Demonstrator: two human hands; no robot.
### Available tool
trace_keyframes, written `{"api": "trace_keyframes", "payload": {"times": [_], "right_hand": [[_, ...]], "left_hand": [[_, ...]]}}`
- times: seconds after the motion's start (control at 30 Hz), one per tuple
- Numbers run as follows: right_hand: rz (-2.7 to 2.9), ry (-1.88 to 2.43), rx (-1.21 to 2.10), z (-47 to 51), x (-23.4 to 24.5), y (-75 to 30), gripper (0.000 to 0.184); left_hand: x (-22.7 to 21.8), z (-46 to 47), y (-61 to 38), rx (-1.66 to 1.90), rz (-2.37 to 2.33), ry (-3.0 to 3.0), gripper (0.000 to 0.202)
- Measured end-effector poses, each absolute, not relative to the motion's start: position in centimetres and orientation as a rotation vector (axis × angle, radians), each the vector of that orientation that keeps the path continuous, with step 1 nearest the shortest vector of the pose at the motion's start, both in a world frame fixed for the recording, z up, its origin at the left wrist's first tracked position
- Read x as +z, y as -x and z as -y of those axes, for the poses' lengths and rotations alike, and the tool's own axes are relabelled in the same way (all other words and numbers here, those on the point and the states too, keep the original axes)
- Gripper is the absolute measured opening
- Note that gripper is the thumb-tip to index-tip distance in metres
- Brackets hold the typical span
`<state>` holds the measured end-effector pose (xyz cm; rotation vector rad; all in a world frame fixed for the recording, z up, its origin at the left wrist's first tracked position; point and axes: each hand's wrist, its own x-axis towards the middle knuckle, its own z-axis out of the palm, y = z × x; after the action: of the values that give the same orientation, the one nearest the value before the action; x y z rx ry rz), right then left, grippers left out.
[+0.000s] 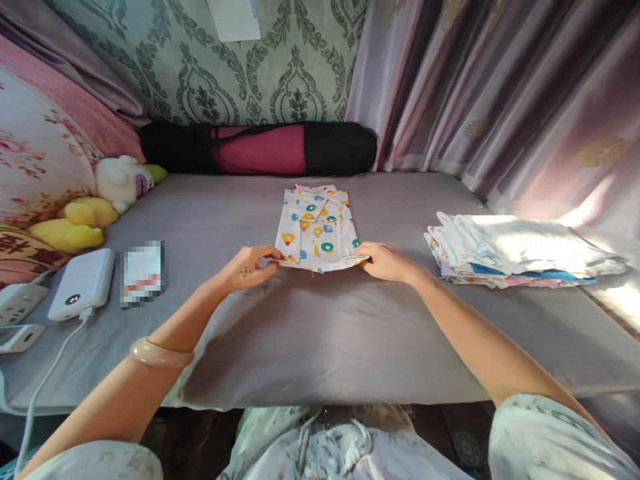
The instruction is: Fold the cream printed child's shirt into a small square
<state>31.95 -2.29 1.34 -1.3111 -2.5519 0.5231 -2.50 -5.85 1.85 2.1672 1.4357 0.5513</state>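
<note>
A small white shirt [320, 230] with a colourful print lies in front of me on the grey sheet, its sides and sleeves folded inward and its collar at the far end. My left hand [253, 267] pinches the near left corner of the hem. At the near right corner, my right hand [387, 262] grips the hem the same way. The near edge between both hands is slightly raised off the sheet. My fingertips are partly hidden by the cloth.
A stack of folded clothes [520, 250] sits at the right. On the left are a white power bank [83, 283] with a cable, a power strip [23, 303], a blurred packet [143, 273] and plush toys [123, 183]. A black and red bolster [260, 148] lies along the wall.
</note>
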Motion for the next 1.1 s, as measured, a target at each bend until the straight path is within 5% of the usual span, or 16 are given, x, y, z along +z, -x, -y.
{"api": "trace_keyframes", "payload": {"times": [0.3,0.53,0.8,1.1], "right_hand": [[2.281,1.511,0.742,0.4,0.8,-31.6,0.021],[2.286,1.645,0.562,-0.4,0.6,-30.9,0.026],[2.27,2.007,0.305,0.9,1.2,-29.6,0.024],[2.353,2.111,0.205,0.8,1.8,-28.8,0.03]], "left_hand": [[1.3,2.5,1.5,0.935,-1.485,-1.671,0.028],[-0.2,0.0,1.2,0.979,-1.517,-1.484,0.028],[-1.2,-0.9,0.8,0.765,-1.732,-1.712,0.058],[-1.3,0.0,0.0,0.494,-1.986,-2.185,0.043]]}}
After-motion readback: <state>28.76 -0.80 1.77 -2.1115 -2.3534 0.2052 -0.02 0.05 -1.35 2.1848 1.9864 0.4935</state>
